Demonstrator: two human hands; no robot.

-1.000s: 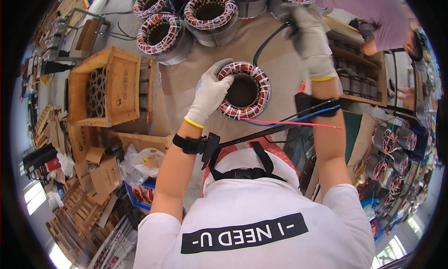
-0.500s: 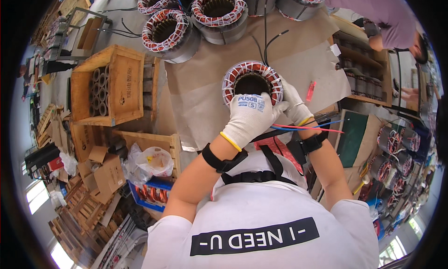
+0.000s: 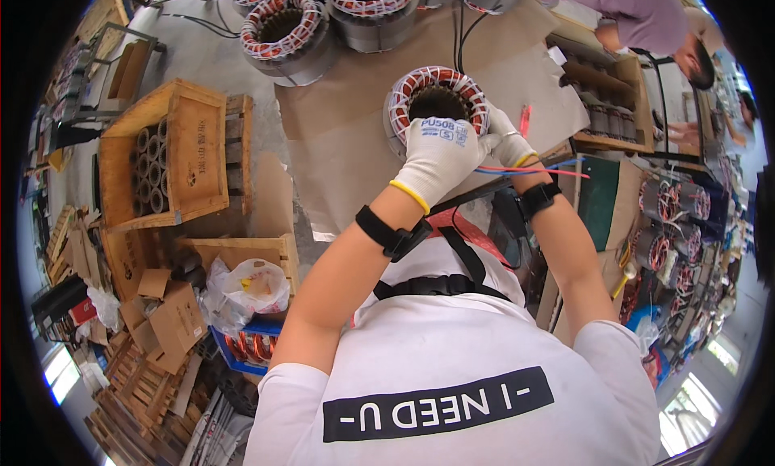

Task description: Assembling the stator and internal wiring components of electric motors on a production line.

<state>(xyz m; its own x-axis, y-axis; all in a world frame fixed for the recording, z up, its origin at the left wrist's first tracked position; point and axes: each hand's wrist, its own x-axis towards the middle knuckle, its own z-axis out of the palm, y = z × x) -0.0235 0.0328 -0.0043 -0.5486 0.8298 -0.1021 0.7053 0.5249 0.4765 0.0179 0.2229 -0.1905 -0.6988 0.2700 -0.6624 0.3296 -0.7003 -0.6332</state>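
Near the bench's front edge, right of its middle, one stator (image 3: pixel 440 77) is standing with its ring of red windings and white lacing facing up. Both gloved hands are working at it. Left hand (image 3: pixel 440 153): back turned up, reaching over the near rim and partly covering it, fingers bending out of sight; its thumb side is lying close to the other glove. Right hand (image 3: pixel 508 141): lying against the stator's right side, fingers partly extended. How far either is closing, and whether it is gripping, cannot tell; undersides are hidden.

Red lead (image 3: pixel 565 173) and blue lead (image 3: pixel 517 170) are emerging beside the gloves and running right, crossing at the right wrist. Black leads (image 3: pixel 459 42) are running from the stator's far side toward the bench's far edge.

Brown paper (image 3: pixel 355 135) is covering the bench (image 3: pixel 322 237). Red strip (image 3: pixel 525 120) is lying on it toward the right edge, near the right hand. More stators (image 3: pixel 282 31) are standing along the far edge, bunching at the far left corner.

Beyond the left edge, a wooden crate (image 3: pixel 202 155) is holding grey tubes (image 3: pixel 153 155). Past the far right corner, a co-worker in a purple top (image 3: pixel 626 12) is leaning in.
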